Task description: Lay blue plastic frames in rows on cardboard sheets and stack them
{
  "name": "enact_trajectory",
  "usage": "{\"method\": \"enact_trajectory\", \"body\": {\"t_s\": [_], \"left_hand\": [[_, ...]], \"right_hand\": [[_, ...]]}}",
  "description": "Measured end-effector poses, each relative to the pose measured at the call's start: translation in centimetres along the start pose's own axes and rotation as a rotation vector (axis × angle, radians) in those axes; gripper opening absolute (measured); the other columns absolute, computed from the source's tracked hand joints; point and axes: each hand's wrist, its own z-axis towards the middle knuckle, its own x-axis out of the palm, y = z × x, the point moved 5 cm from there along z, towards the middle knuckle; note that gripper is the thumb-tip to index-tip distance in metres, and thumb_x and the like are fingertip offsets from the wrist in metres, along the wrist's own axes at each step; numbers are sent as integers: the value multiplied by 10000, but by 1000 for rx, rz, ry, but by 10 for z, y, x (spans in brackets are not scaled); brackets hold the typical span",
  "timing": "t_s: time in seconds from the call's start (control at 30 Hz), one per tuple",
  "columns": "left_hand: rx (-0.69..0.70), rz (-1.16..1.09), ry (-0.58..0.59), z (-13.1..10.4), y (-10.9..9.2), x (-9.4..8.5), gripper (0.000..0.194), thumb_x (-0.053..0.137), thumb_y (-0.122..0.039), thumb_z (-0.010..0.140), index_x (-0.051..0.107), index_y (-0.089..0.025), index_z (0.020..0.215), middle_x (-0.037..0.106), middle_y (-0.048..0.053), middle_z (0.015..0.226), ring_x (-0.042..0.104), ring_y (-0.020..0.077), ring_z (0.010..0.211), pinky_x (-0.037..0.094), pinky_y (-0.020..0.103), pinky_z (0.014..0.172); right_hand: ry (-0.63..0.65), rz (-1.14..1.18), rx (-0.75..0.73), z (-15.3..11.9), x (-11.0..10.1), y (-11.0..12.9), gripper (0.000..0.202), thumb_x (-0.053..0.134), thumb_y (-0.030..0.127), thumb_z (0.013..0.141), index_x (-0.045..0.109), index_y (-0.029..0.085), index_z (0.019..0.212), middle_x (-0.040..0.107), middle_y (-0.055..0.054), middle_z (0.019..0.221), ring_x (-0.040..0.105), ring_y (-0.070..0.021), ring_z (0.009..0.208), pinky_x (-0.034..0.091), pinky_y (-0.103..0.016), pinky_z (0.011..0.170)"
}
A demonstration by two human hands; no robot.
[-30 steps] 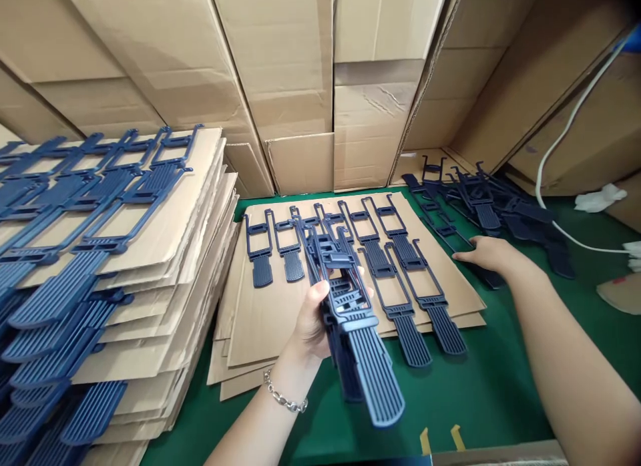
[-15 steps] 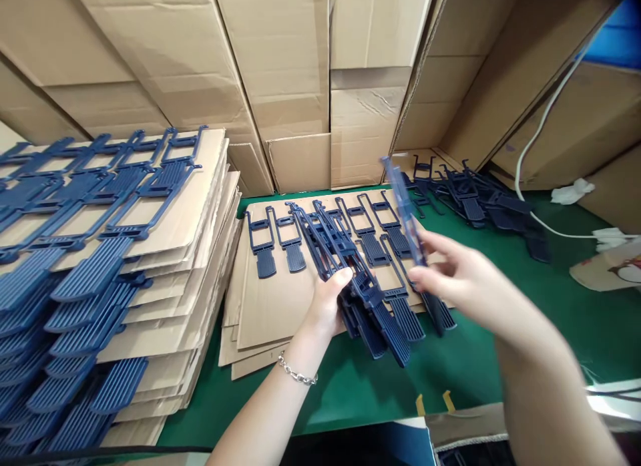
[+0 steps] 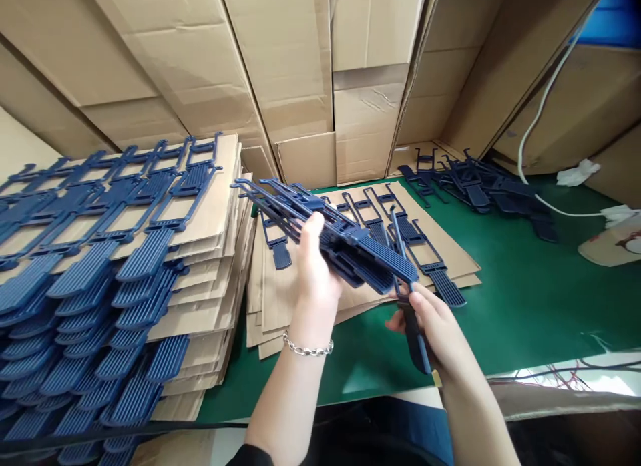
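My left hand [image 3: 319, 272] is closed around a bundle of dark blue plastic frames [image 3: 345, 242], tilted with the ribbed ends toward the lower right. In my right hand [image 3: 431, 319] a single blue frame [image 3: 415, 336] stands nearly upright, pinched beside the bundle's ribbed ends. Behind my hands, more blue frames lie in rows on a cardboard sheet [image 3: 285, 304]. One of them, with a ribbed end [image 3: 445, 287], lies just behind my right hand. My fingers partly hide where each piece is gripped.
A tall stack of cardboard sheets [image 3: 213, 276] layered with blue frames [image 3: 145, 256] stands at the left. Loose frames [image 3: 501, 192] lie in a heap at the back right of the green table [image 3: 521, 306]. A white cable [image 3: 538, 112] hangs at the right; cardboard walls [image 3: 295, 72] stand behind.
The left-hand bundle has tilted flatter and shifted up and left. My right hand has come down toward me with its frame, near the bundle's ribbed ends. The camera view has shifted slightly.
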Motion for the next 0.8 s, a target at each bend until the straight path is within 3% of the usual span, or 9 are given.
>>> {"method": "enact_trajectory", "body": {"t_s": [0.1, 0.17, 0.23, 0.3, 0.4, 0.6, 0.7, 0.8], "left_hand": [[113, -8, -54, 11, -23, 0, 261, 595, -406, 719, 578, -173, 836, 606, 8, 788, 617, 148, 732, 486, 277, 736], [166, -10, -79, 19, -34, -3, 262, 613, -407, 701, 569, -175, 816, 603, -2, 742, 620, 150, 710, 490, 275, 728], [170, 3, -81, 26, -36, -8, 261, 620, -401, 690, 561, -168, 790, 601, -3, 710, 621, 148, 685, 494, 276, 721], [134, 47, -90, 30, -29, -14, 260, 630, -385, 679, 562, -157, 785, 603, -1, 698, 618, 142, 657, 498, 274, 710], [-5, 160, -50, 29, -11, -24, 257, 650, -349, 663, 580, -143, 800, 615, 12, 708, 610, 135, 624, 506, 261, 665], [-497, 119, 391, -15, 21, -15, 447, 578, -471, 681, 600, -144, 986, 631, 114, 932, 620, 200, 688, 497, 267, 516], [-583, 33, 424, -36, 19, -12, 508, 613, -505, 636, 588, -183, 1029, 611, 113, 978, 607, 190, 664, 482, 260, 489], [-562, 18, 346, -43, 12, -17, 537, 645, -517, 605, 576, -216, 1045, 591, 112, 1010, 597, 195, 672, 467, 260, 478]], "right_hand": [[-83, -285, -39, 1, 7, -2, 724, 506, 580, 732, 414, 149, 1306, 598, -69, 800, 564, -173, 556, 493, -359, 605], [-179, -647, -173, 1, 10, 4, 675, 547, 521, 717, 478, 126, 1260, 591, -94, 854, 588, -225, 726, 475, -381, 718], [-235, -935, -300, 1, 17, 8, 623, 565, 462, 711, 522, 96, 1214, 564, -127, 984, 551, -266, 922, 435, -384, 830], [-245, -1069, -341, 2, 22, 7, 612, 548, 431, 732, 501, 72, 1225, 532, -138, 1052, 520, -271, 990, 424, -365, 850], [-258, -1131, -326, 2, 27, 3, 604, 523, 413, 766, 447, 77, 1262, 514, -132, 1050, 531, -257, 967, 442, -333, 799], [-290, -1164, -263, 1, 27, 6, 601, 512, 405, 786, 383, 140, 1309, 476, -112, 1076, 535, -247, 965, 455, -306, 730], [-281, -1101, -296, 3, 19, 6, 640, 519, 418, 779, 359, 130, 1328, 459, -118, 1084, 521, -241, 977, 453, -319, 762], [-248, -981, -332, 3, 9, 5, 715, 565, 426, 734, 348, 113, 1339, 450, -110, 1065, 498, -230, 998, 442, -335, 830]]}}
